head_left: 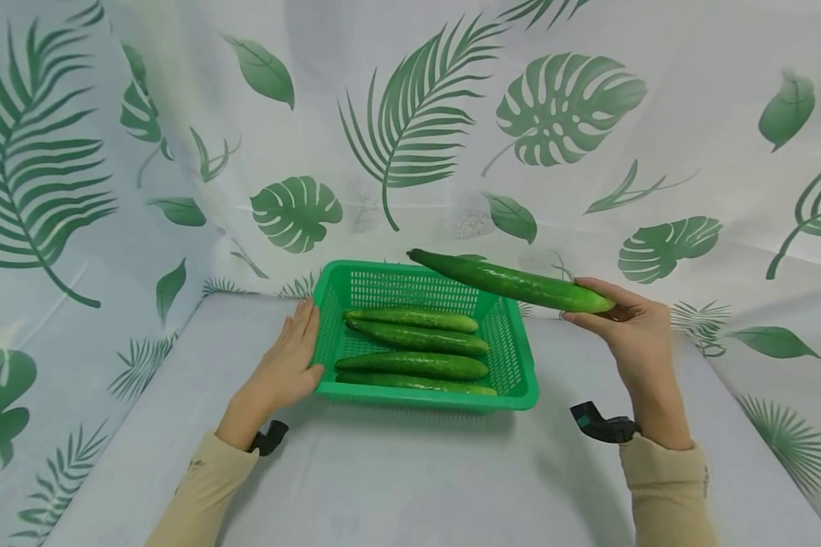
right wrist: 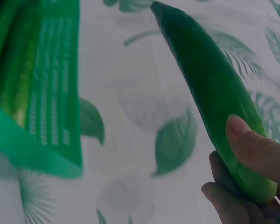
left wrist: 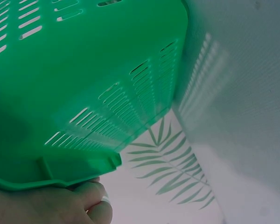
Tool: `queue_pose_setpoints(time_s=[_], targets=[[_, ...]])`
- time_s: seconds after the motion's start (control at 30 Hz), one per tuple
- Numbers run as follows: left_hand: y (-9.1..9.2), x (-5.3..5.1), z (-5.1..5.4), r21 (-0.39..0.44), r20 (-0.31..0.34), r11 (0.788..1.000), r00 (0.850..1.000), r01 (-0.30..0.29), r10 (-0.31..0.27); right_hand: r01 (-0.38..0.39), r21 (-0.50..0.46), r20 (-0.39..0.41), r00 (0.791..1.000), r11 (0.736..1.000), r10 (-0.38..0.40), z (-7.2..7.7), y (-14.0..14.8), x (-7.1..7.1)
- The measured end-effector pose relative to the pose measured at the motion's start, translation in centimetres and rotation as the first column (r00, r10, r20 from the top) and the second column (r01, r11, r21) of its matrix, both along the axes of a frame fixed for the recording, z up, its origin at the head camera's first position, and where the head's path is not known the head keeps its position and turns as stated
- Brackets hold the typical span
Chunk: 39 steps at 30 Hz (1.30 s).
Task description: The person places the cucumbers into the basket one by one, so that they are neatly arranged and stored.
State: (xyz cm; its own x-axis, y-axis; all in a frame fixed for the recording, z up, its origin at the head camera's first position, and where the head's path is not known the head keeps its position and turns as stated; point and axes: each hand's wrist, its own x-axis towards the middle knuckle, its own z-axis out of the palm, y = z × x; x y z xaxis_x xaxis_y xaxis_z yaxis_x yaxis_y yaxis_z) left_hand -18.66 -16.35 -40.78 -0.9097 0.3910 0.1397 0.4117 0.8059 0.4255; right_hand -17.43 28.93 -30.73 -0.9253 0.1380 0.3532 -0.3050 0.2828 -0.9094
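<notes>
My right hand (head_left: 632, 327) holds a long green cucumber (head_left: 513, 283) by its paler end, thumb on one side and fingers on the other. The cucumber's dark tip points left, above the back right of a green plastic basket (head_left: 427, 399). In the right wrist view the thumb (right wrist: 252, 144) lies across the cucumber (right wrist: 210, 88). Several more cucumbers (head_left: 417, 338) lie side by side inside the basket. My left hand (head_left: 283, 361) rests against the basket's left side with its fingers straight; in the left wrist view it touches the rim (left wrist: 60, 182) from outside.
The basket stands on a white-covered table (head_left: 410, 479), near its back edge. A white curtain (head_left: 445, 144) printed with green leaves rises behind the table and along both sides. Each wrist carries a black camera mount, such as the right one (head_left: 602, 425).
</notes>
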Motion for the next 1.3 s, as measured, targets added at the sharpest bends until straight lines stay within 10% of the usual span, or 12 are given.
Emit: queue_pose_setpoints(time_s=[0.3, 0.57, 1.3], targets=[[-0.1, -0.1, -0.1, 0.006, -0.009, 1.000, 1.000, 0.015, -0.015, -0.130, 0.146, 0.009, 0.991, 0.981, 0.130, -3.8, -5.3, 0.2], [0.0, -0.2, -0.1, 0.000, 0.003, 1.000, 1.000, 0.010, -0.010, -0.218, 0.186, 0.176, 0.967, 0.958, 0.186, -7.0, -7.2, 0.5], [0.0, -0.1, 0.1, 0.012, 0.001, 1.000, 1.000, 0.014, -0.014, -0.370, 0.333, 0.212, 0.926, 0.867, 0.313, -8.1, -7.3, 0.6]])
